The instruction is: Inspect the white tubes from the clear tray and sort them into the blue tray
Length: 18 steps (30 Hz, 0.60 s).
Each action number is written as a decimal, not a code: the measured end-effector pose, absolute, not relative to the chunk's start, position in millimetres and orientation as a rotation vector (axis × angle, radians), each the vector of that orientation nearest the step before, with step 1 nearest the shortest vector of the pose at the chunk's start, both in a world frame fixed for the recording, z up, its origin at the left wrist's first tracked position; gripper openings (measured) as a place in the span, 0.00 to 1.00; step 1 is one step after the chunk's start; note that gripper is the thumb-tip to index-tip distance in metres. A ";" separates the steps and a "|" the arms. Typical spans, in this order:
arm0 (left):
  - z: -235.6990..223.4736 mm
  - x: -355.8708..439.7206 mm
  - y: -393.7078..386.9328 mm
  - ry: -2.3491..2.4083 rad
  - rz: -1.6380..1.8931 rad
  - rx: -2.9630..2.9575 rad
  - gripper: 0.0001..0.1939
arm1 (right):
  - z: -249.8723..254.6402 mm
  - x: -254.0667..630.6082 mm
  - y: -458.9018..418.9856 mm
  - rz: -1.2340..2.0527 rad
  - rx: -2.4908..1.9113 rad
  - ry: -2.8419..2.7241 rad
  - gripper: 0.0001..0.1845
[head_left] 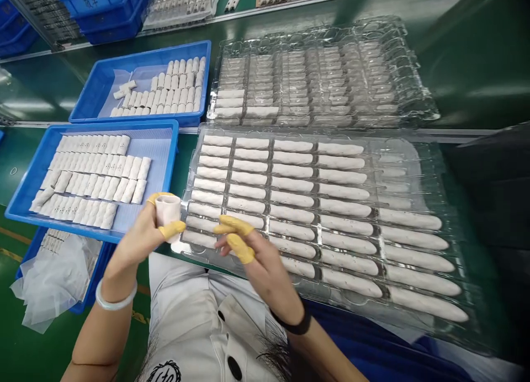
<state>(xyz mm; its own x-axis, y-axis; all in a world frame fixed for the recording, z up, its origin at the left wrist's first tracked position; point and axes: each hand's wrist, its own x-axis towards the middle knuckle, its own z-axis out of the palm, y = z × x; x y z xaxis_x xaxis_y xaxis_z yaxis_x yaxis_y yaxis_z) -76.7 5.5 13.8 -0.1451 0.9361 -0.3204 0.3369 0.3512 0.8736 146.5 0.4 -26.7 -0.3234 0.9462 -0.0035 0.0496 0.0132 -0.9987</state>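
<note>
Holding a white tube (168, 216) in my left grip (138, 238); right grip (256, 260) released above the plastic tray (397, 150), its slots separating rods (292, 146).

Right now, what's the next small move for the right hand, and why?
Probably pinch the nearest long white rod in the clear plastic tray. The right hand is free, with its yellow-cotted fingertips hovering just above that row, while the left hand is occupied holding a short white tube.
</note>
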 end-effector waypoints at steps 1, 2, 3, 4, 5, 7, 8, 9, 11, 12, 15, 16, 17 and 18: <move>13.5 -63.3 2.6 1.569 0.782 1.146 0.26 | -23.8 137.7 -1.0 1.534 -1.020 -1.435 0.17; 11.5 -51.5 -0.5 1.479 0.770 1.159 0.26 | -21.7 131.4 -1.6 1.585 -1.002 -1.399 0.18; 8.4 -42.0 -3.5 1.415 0.775 1.193 0.26 | -20.4 127.7 -1.8 1.585 -1.015 -1.379 0.19; 4.8 -34.8 -6.4 1.367 0.792 1.247 0.26 | -20.0 126.5 -1.8 1.549 -1.049 -1.374 0.18; 1.1 -29.8 -8.9 1.327 0.814 1.314 0.26 | -20.1 127.5 -1.7 1.493 -1.091 -1.379 0.17; -4.9 -25.2 -12.6 1.257 0.846 1.455 0.25 | -21.3 133.8 -2.3 1.349 -1.155 -1.418 0.15; -7.0 -24.6 -13.6 1.226 0.866 1.517 0.24 | -21.8 137.8 -3.0 1.261 -1.163 -1.458 0.13; -8.6 -24.4 -14.1 1.200 0.891 1.566 0.23 | -22.1 141.6 -4.0 1.154 -1.161 -1.505 0.11; -10.1 -24.1 -14.0 1.170 0.966 1.642 0.22 | -21.8 147.0 -6.0 0.902 -1.135 -1.603 0.09; -10.3 -23.6 -13.7 1.162 1.006 1.674 0.22 | -21.3 148.4 -6.9 0.783 -1.117 -1.643 0.10; -9.9 -21.5 -12.7 1.174 1.093 1.753 0.22 | -19.8 148.3 -7.7 0.570 -1.075 -1.712 0.16; -9.7 -20.9 -12.6 1.185 1.110 1.773 0.23 | -19.5 147.6 -7.6 0.544 -1.069 -1.719 0.17; -9.5 -20.6 -12.6 1.197 1.123 1.788 0.23 | -19.3 146.8 -7.3 0.531 -1.064 -1.721 0.17; -9.3 -20.5 -12.6 1.209 1.128 1.798 0.23 | -19.1 146.3 -6.9 0.527 -1.057 -1.720 0.17</move>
